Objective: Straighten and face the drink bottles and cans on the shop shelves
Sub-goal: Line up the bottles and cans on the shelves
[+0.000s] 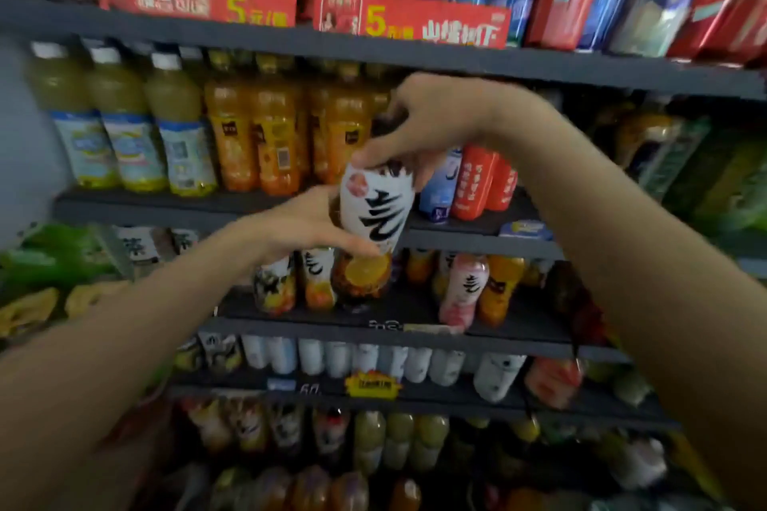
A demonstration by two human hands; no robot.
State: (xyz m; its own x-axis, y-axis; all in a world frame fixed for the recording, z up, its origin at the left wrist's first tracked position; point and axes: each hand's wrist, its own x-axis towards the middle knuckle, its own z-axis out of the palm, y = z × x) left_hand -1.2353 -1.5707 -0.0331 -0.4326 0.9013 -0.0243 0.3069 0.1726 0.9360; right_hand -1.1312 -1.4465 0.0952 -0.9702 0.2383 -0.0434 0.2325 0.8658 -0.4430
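While both hands grip it, bottle (371, 216) stands near-upright, cap up.

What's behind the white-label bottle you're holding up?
Behind the white-label bottle held by both hands sit orange juice bottles and a red-label bottle; anything directly behind it is covered.

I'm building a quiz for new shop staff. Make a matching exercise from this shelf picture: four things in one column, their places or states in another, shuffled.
Things:
1. white-label bottle
2. orange juice bottles
3. red price signs
4. pink bottle

Places or states:
A. on the top shelf edge
B. gripped by both hands
C. leaning, one shelf below the held bottle
D. upright, left of the right hand

Pairs: 1-B, 2-D, 3-A, 4-C

The left hand grips low.
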